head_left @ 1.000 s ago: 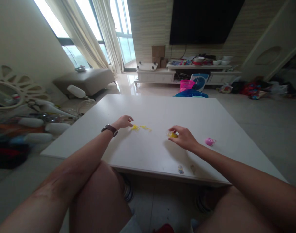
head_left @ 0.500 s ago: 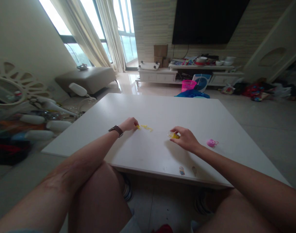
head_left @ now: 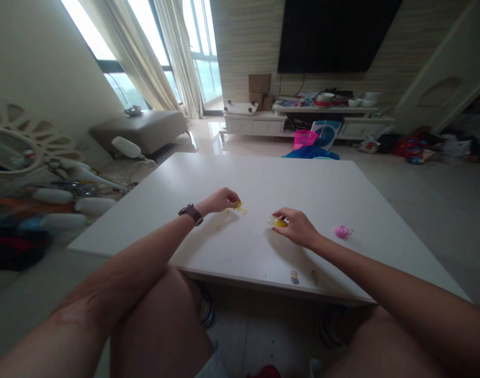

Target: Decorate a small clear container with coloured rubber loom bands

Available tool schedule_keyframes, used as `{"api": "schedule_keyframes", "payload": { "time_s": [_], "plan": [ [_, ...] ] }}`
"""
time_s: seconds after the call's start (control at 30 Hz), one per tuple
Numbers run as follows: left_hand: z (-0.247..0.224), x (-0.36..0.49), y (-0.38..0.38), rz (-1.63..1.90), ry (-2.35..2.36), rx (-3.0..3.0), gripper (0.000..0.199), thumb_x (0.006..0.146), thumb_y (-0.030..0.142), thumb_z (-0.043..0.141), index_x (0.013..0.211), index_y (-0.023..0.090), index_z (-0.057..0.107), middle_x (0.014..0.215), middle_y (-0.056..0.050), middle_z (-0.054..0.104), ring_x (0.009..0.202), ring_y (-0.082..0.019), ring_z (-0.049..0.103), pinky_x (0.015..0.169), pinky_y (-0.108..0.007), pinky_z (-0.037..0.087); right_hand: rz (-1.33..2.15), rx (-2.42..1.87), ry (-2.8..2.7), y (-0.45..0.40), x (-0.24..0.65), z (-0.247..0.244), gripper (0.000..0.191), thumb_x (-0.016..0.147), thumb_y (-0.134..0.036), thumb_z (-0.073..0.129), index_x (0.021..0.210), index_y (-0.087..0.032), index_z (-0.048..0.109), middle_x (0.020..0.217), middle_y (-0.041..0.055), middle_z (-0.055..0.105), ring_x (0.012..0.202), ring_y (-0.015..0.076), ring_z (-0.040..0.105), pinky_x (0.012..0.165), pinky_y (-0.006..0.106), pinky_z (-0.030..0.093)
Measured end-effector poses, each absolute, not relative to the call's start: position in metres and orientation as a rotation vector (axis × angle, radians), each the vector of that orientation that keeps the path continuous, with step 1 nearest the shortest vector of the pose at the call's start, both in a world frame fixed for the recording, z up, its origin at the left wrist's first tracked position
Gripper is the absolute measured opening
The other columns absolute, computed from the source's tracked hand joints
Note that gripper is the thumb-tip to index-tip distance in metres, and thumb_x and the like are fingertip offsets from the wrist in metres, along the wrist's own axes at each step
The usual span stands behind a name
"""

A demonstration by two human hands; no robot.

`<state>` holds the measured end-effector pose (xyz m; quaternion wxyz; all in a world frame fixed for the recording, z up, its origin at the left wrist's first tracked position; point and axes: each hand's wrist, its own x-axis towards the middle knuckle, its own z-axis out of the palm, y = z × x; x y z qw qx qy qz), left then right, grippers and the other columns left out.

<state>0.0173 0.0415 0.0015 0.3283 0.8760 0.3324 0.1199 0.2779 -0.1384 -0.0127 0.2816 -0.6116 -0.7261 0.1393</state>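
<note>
The left hand (head_left: pixel 221 200) rests on the white table (head_left: pixel 342 184) w/ fingertips pinched together on a little clump of yellow stuff (head_left: pixel 238 208) — loose bits, prob. too small and scattered to lift any other way than a pinch. A stray yellow crumb (head_left: pixel 217 226) lies just near of that hand. A dark wristwatch (head_left: pixel 191 213) sits on the left wrist.

The right hand (head_left: pixel 295 227) is curled over a small clear container w/ yellow contents (head_left: pixel 278 222), fingers closed around it and holding it down on the table, seemingly to keep it steady. To its right, apart from the hand, lies a small pink object (head_left: pixel 342 231), untouched.

Table is plain matte white, low, mostly bare; two small stickers (head_left: pixel 294 276) near its near edge. Room beyond: glossy tiled floor, dark TV on the far wall above a cluttered white TV stand (head_left: pixel 303 118), pink basket (head_left: pixel 304 138) on the floor, curtained windows far left, grey ottoman (head_left: pixel 141 131) at left — toys and clutter along the left wall.
</note>
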Motion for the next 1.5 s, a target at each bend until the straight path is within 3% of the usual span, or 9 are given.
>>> {"api": "schedule_keyframes", "payload": {
  "time_s": [0.33, 0.9, 1.07, 1.5],
  "plan": [
    [0.001, 0.070, -0.016, 0.238, 0.629, 2.290, 0.024, 0.077, 0.021, 0.064, 0.092, 0.011, 0.080, 0.076, -0.007, 0.075, 0.065, -0.013, 0.061, 0.063, -0.022, 0.043, 0.461, -1.549, -1.912, -0.139, 0.272, -0.020, 0.030, 0.075, -0.023, 0.080, 0.103, -0.018, 0.072, 0.097, 0.0056, 0.074, 0.079, 0.0173, 0.069, 0.072, 0.028, 0.055],
    [0.012, 0.080, -0.038, 0.357, 0.602, 2.388, 0.017, 0.072, 0.008, 0.067, 0.087, 0.014, 0.072, 0.072, -0.001, 0.072, 0.065, -0.012, 0.063, 0.061, -0.021, 0.041, 0.480, -1.578, -1.936, -0.141, 0.263, -0.014, 0.027, 0.072, -0.022, 0.081, 0.097, -0.019, 0.073, 0.091, 0.0041, 0.074, 0.078, 0.0175, 0.070, 0.070, 0.027, 0.054],
    [0.008, 0.081, -0.036, 0.402, 0.674, 2.295, 0.006, 0.071, 0.011, 0.070, 0.073, 0.014, 0.074, 0.066, -0.002, 0.071, 0.062, -0.012, 0.062, 0.060, -0.022, 0.043, 0.492, -1.552, -1.894, -0.140, 0.264, -0.015, 0.027, 0.073, -0.023, 0.081, 0.098, -0.019, 0.073, 0.092, 0.0039, 0.075, 0.078, 0.0176, 0.070, 0.070, 0.027, 0.055],
    [0.013, 0.074, -0.026, 0.283, 0.463, 2.107, 0.021, 0.081, 0.024, 0.070, 0.096, 0.013, 0.081, 0.087, -0.009, 0.079, 0.073, -0.017, 0.066, 0.069, -0.025, 0.049, 0.587, -1.564, -1.744, -0.142, 0.263, -0.013, 0.024, 0.071, -0.024, 0.082, 0.094, -0.021, 0.075, 0.085, 0.0031, 0.076, 0.075, 0.0184, 0.072, 0.066, 0.026, 0.057]
  ]
}}
